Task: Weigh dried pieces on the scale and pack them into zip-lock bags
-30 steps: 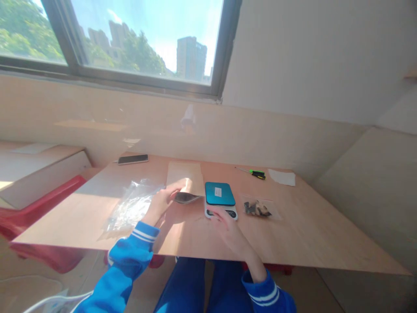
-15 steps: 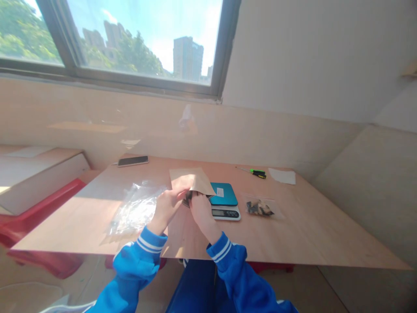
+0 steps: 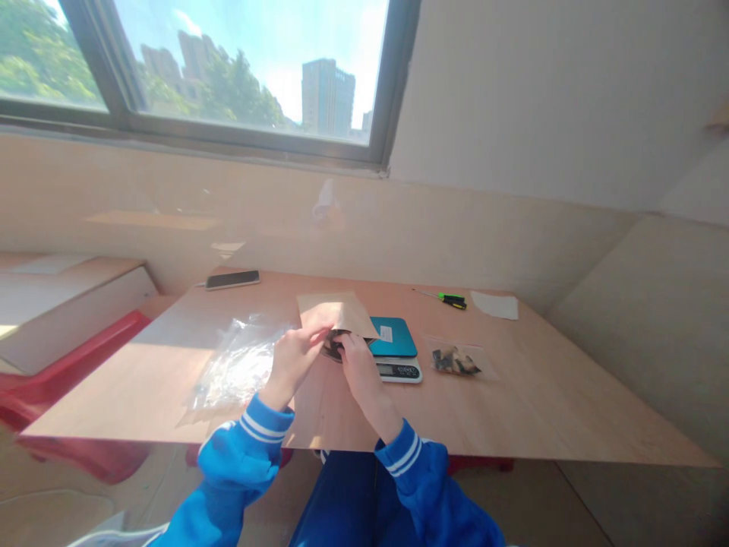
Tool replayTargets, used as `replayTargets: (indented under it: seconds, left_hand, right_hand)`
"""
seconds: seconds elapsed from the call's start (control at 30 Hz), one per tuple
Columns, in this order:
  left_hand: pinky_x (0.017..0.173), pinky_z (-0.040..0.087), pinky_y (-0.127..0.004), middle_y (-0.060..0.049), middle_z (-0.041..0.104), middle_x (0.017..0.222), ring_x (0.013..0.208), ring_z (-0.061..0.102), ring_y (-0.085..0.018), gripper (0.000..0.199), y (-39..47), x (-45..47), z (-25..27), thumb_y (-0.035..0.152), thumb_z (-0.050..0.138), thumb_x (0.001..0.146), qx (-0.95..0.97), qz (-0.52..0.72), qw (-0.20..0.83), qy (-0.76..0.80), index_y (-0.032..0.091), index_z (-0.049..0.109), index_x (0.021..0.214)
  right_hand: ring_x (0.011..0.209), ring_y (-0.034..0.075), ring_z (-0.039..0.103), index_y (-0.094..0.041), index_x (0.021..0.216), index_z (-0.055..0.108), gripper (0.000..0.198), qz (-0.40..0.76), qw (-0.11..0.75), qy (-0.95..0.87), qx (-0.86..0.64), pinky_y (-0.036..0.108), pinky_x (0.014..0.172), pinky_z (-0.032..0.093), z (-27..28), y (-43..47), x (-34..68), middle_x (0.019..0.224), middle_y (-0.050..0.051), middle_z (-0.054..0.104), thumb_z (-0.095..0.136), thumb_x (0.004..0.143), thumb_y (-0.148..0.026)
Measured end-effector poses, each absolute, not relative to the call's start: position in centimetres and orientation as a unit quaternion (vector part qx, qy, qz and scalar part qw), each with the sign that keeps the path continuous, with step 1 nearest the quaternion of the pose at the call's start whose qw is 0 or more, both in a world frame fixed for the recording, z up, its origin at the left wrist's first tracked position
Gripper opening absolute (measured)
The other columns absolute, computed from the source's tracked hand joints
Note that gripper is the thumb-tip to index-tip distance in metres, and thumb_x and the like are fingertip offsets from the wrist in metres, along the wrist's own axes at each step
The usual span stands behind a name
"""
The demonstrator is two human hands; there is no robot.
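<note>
A brown paper bag point(image 3: 336, 308) lies on the table with its mouth towards me, and dark pieces point(image 3: 333, 349) show inside the opening. My left hand point(image 3: 293, 357) pinches the left edge of the mouth and holds it up. My right hand point(image 3: 360, 365) is at the opening, its fingertips bent in among the dark pieces; what they grip, if anything, is hidden. Just right of the bag is a kitchen scale point(image 3: 396, 338) with a teal top and a small display, partly overlapped by the bag's corner.
A pile of clear plastic bags point(image 3: 239, 365) lies left of my left hand. On the right is a clear bag of dark and tan pieces point(image 3: 456, 359). Further back are a phone point(image 3: 232, 280), a screwdriver point(image 3: 449, 300) and white paper point(image 3: 494, 305). A red stool point(image 3: 80, 380) stands left of the table point(image 3: 512, 410).
My right hand has drawn back slightly to the right, so more of the dark pieces in the bag's mouth shows. My left hand stays on the bag's edge.
</note>
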State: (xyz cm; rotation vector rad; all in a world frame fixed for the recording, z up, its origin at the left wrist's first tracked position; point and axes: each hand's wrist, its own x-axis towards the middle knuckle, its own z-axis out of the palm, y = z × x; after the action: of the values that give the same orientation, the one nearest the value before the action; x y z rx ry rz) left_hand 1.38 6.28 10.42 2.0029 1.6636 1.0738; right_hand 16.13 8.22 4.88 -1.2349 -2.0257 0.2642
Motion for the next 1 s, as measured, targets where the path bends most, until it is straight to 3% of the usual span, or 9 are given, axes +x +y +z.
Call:
replayTargets:
  seconds: [0.27,0.53,0.73,1.0]
  left_hand:
    - [0.079,0.052,-0.03,-0.002,0.074,0.107,0.097,0.07,-0.024,0.032,6.5,1.6,10.6,0.024,0.053,0.083,0.7,0.374,0.154,0.588,0.027,0.072,0.109]
    - [0.077,0.052,-0.031,-0.004,0.075,0.105,0.097,0.07,-0.026,0.03,6.6,1.1,10.8,0.025,0.053,0.084,0.689,0.374,0.154,0.602,0.025,0.072,0.108]
    - [0.072,0.051,-0.031,-0.005,0.076,0.099,0.094,0.07,-0.027,0.029,6.5,1.1,10.8,0.028,0.054,0.085,0.683,0.373,0.137,0.613,0.025,0.073,0.107]
    - [0.08,0.052,-0.029,-0.002,0.075,0.103,0.099,0.069,-0.023,0.03,6.5,0.9,10.4,0.023,0.055,0.083,0.677,0.386,0.159,0.606,0.026,0.072,0.108]
  right_hand:
    - [0.091,0.022,0.068,-0.02,0.091,0.071,0.029,0.197,0.455,-0.725,-0.479,0.037,0.086,0.053,7.7,6.9,17.3,0.099,0.008,0.073,0.047,0.083,-0.006]
    - [0.089,0.02,0.071,-0.019,0.09,0.073,0.018,0.454,0.506,-0.612,-0.405,0.037,0.088,0.055,9.7,5.5,23.4,0.097,0.005,0.075,0.069,0.074,-0.026]
    - [0.089,0.023,0.071,-0.014,0.09,0.072,0.025,0.382,0.552,-0.576,-0.466,0.04,0.088,0.054,7.5,9.2,28.2,0.095,0.011,0.075,0.072,0.07,-0.031]
    - [0.088,0.02,0.07,-0.016,0.091,0.072,0.021,0.216,0.45,-0.689,-0.526,0.037,0.085,0.054,3.4,14.9,27.7,0.099,0.011,0.074,0.055,0.08,-0.015]
